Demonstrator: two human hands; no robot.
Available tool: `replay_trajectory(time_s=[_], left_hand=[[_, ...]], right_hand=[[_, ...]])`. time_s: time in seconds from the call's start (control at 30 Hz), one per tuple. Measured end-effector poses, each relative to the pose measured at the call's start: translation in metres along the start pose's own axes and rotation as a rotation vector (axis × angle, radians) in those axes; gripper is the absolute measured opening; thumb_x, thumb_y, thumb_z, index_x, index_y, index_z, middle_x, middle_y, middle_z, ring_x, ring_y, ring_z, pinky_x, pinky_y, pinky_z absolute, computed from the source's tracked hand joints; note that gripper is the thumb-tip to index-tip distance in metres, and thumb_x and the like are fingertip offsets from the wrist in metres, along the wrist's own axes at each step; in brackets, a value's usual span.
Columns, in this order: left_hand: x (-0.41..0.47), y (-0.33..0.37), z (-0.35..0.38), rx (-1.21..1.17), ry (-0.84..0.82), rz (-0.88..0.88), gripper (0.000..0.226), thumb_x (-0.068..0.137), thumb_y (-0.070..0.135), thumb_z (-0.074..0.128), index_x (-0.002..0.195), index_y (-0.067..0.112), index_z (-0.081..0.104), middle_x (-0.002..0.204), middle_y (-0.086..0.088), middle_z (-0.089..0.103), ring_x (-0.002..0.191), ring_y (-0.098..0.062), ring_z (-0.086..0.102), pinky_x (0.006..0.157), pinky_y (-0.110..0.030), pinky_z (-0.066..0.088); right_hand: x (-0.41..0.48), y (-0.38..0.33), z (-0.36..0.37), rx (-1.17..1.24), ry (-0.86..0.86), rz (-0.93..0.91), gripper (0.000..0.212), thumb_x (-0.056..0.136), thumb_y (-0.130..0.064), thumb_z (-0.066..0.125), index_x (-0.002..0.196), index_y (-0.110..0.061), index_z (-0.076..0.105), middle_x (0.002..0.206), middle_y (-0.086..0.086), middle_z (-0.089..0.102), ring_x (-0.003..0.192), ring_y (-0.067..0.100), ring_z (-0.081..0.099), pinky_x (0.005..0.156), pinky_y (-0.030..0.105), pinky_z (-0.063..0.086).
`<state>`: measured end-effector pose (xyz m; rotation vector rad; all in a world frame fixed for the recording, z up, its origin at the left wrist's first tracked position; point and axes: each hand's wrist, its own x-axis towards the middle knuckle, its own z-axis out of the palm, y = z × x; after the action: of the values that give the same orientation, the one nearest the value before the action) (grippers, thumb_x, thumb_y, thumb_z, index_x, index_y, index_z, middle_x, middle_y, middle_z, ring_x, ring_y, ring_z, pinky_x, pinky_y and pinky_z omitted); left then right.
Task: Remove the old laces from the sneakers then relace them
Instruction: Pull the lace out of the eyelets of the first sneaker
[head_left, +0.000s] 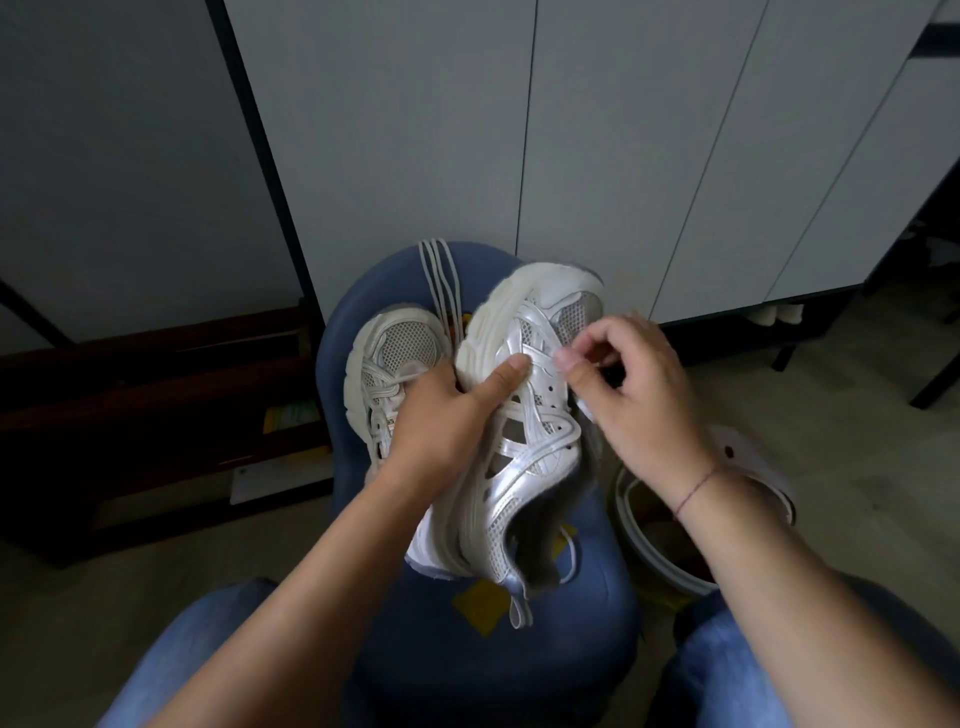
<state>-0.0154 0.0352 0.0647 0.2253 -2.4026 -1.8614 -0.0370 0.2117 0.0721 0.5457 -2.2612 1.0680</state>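
Observation:
Two white mesh sneakers sit on a blue stool (571, 649). The right sneaker (524, 431) is tilted on its side, toe away from me, with no lace through its visible eyelets. My left hand (447, 410) grips it at the sole edge, thumb pressed on its upper. My right hand (634, 395) pinches something small at the eyelet row near the toe; what it pinches is hidden by the fingers. The left sneaker (384, 364) lies flat, still laced, partly under my left hand. Loose white laces (441, 280) hang over the stool's far edge.
White cabinet doors (519, 130) stand close behind the stool. A dark wooden frame (156, 415) lies on the floor at left. A white bucket (654, 540) and a white clog (748, 447) sit at right. My knees in jeans (208, 649) frame the stool.

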Motion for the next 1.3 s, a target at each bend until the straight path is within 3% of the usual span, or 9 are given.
replay_trajectory(time_s=[0.17, 0.43, 0.57, 0.67, 0.8, 0.9, 1.0, 1.17, 1.3], left_hand=[[-0.003, -0.001, 0.003, 0.033, -0.008, -0.001, 0.048, 0.077, 0.063, 0.069, 0.102, 0.021, 0.068, 0.088, 0.008, 0.076, 0.08, -0.01, 0.072, 0.079, -0.034, 0.057], [0.004, 0.003, -0.007, -0.089, -0.018, -0.006, 0.04, 0.083, 0.05, 0.069, 0.107, 0.018, 0.069, 0.087, 0.009, 0.076, 0.075, -0.003, 0.072, 0.069, -0.018, 0.052], [0.002, -0.001, -0.003, -0.019, -0.021, 0.0, 0.048, 0.081, 0.058, 0.069, 0.11, 0.02, 0.069, 0.092, 0.008, 0.076, 0.082, -0.007, 0.072, 0.08, -0.03, 0.056], [0.0, -0.002, 0.0, 0.075, 0.001, 0.013, 0.052, 0.077, 0.066, 0.067, 0.106, 0.022, 0.068, 0.09, 0.009, 0.075, 0.082, -0.008, 0.071, 0.071, -0.026, 0.052], [-0.004, 0.0, 0.003, 0.175, 0.04, 0.028, 0.05, 0.077, 0.069, 0.064, 0.101, 0.025, 0.065, 0.087, 0.011, 0.072, 0.08, -0.007, 0.068, 0.065, -0.025, 0.047], [-0.004, 0.0, 0.003, 0.172, 0.029, 0.029, 0.05, 0.077, 0.069, 0.064, 0.102, 0.025, 0.066, 0.089, 0.011, 0.072, 0.081, -0.007, 0.068, 0.066, -0.025, 0.048], [-0.003, 0.001, 0.001, 0.092, -0.014, 0.008, 0.055, 0.075, 0.068, 0.066, 0.105, 0.022, 0.068, 0.089, 0.01, 0.075, 0.08, -0.007, 0.071, 0.069, -0.025, 0.051], [-0.004, 0.006, -0.002, -0.259, -0.16, -0.105, 0.053, 0.082, 0.05, 0.067, 0.115, 0.009, 0.068, 0.096, -0.003, 0.077, 0.086, -0.02, 0.075, 0.084, -0.034, 0.058], [0.001, 0.007, -0.009, -0.415, -0.206, -0.184, 0.056, 0.075, 0.049, 0.068, 0.111, 0.005, 0.071, 0.101, -0.013, 0.076, 0.094, -0.028, 0.073, 0.091, -0.041, 0.054]], right_hand=[[0.001, -0.002, 0.005, -0.075, -0.013, -0.066, 0.029, 0.089, -0.04, 0.049, 0.075, -0.015, 0.051, 0.075, -0.006, 0.05, 0.075, 0.014, 0.046, 0.068, 0.025, 0.038], [0.011, 0.002, -0.016, 0.723, 0.18, 0.298, 0.016, 0.089, -0.028, 0.053, 0.073, -0.026, 0.053, 0.062, -0.015, 0.049, 0.062, 0.003, 0.041, 0.061, 0.014, 0.036], [0.008, 0.004, -0.015, 0.466, 0.002, 0.252, 0.009, 0.088, -0.036, 0.056, 0.079, -0.035, 0.055, 0.072, -0.014, 0.054, 0.069, 0.004, 0.049, 0.067, 0.016, 0.041], [0.001, 0.0, -0.008, 0.264, -0.151, 0.243, 0.011, 0.091, -0.034, 0.059, 0.086, -0.026, 0.053, 0.081, -0.008, 0.056, 0.073, 0.003, 0.053, 0.069, 0.013, 0.041], [-0.002, -0.007, -0.003, -0.057, -0.125, 0.09, 0.031, 0.084, -0.049, 0.056, 0.078, -0.019, 0.051, 0.077, -0.008, 0.052, 0.071, 0.006, 0.048, 0.062, 0.013, 0.037], [0.002, -0.005, -0.003, -0.099, -0.117, 0.041, 0.027, 0.089, -0.037, 0.056, 0.075, -0.015, 0.05, 0.075, -0.005, 0.051, 0.07, 0.011, 0.047, 0.062, 0.017, 0.037], [0.002, -0.005, -0.002, 0.252, -0.187, 0.163, 0.024, 0.094, -0.029, 0.055, 0.074, -0.017, 0.052, 0.07, -0.001, 0.052, 0.066, 0.01, 0.049, 0.062, 0.023, 0.039], [0.013, -0.011, -0.018, 1.416, -0.016, 0.554, 0.02, 0.087, -0.026, 0.049, 0.068, -0.017, 0.048, 0.063, -0.003, 0.044, 0.061, 0.01, 0.044, 0.07, 0.023, 0.039], [0.016, 0.0, -0.028, 1.416, 0.021, 0.688, 0.024, 0.085, -0.029, 0.05, 0.063, -0.018, 0.046, 0.063, -0.003, 0.045, 0.059, 0.01, 0.046, 0.066, 0.022, 0.044]])
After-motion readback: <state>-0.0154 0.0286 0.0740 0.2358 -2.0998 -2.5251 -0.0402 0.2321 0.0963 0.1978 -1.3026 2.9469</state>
